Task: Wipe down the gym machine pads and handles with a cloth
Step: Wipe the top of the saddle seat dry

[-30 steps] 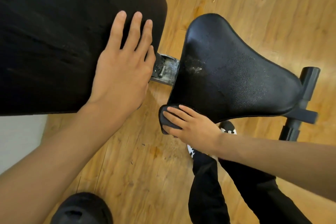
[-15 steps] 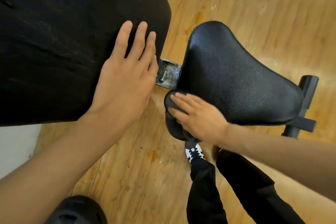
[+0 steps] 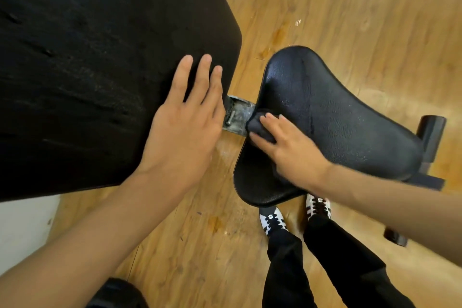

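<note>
Above wood floor (image 3: 350, 7), cloth (image 3: 257, 124) lies beneath right grip (image 3: 292, 150) on seat (image 3: 337, 112).

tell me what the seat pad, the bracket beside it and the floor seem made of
Seat pad: likely black vinyl or faux leather, pebbled grain, slight sheen.
Bracket: metal, dull grey and worn, bolt showing.
Floor: wood or wood-look planks, glossy, visible grain.

The back pad (image 3: 100, 57) at 10 o'clock is black. The seat pad (image 3: 337, 112) at 3 o'clock is black and pebble-grained. The cloth (image 3: 260, 125) is dark grey. The floor (image 3: 350, 7) is honey-brown wood grain. The sneakers (image 3: 272, 220) are white with black stripes.
</note>
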Tool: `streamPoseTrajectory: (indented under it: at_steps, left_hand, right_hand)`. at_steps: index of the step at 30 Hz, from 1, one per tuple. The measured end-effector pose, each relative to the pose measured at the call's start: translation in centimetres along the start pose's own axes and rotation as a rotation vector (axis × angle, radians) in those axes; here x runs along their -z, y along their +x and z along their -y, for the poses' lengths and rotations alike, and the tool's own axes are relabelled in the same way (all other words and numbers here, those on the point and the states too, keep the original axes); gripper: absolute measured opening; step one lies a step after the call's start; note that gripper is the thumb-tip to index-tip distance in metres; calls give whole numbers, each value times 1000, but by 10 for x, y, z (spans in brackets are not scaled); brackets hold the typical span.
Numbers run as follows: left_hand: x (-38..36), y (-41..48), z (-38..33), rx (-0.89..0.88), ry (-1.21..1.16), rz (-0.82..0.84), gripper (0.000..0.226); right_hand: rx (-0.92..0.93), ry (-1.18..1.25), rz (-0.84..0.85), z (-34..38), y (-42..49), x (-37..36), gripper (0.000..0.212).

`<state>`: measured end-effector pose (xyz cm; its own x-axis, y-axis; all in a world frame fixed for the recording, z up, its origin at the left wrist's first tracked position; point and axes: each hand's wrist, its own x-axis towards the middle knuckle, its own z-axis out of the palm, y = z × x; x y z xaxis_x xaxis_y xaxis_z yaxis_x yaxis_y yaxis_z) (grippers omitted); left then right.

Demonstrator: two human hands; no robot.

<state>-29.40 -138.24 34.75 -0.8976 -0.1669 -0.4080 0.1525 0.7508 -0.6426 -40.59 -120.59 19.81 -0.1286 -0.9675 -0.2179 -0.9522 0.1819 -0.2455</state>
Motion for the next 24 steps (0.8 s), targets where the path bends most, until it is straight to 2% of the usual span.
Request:
streamPoseTrajectory:
  at_steps: [2, 4, 5, 7, 11, 14, 16, 19, 21, 22, 24]
  left_hand:
    - [-2, 0, -1, -4, 17, 5, 75]
    - [-3, 1, -2, -1, 22, 13, 75]
    - [-4, 1, -3, 7, 22, 14, 74]
    - [-3, 2, -3, 11, 18, 17, 74]
    - [-1, 2, -1, 18, 14, 20, 75]
    - [-1, 2, -2, 13, -5, 28, 73]
    - [-3, 3, -3, 13, 0, 26, 74]
    - [-6, 2, -5, 15, 12, 21, 75]
    - [-6, 2, -5, 19, 24, 14, 75]
    - [-5, 1, -4, 16, 22, 16, 75]
    - [-4, 2, -4, 11, 18, 25, 75]
  right_hand:
    - [0, -25, -157, -41, 34, 12, 40]
    - [-121, -29, -189, -60, 69, 30, 26]
    - [-210, -25, -203, -60, 79, 34, 28]
    - [-262, -46, -222, -44, 73, 34, 42]
    - [-16, -127, -127, -5, -10, 6, 64]
    - [127, -185, -72, -18, -32, -4, 62]
    - [49, -234, -120, -47, 1, 5, 60]
    - [-188, -207, -141, -88, 83, 21, 59]
    - [-333, -149, -151, -85, 106, 23, 59]
    - [-365, -131, -173, -69, 103, 19, 59]
    - [-257, -65, -161, -15, 63, 2, 62]
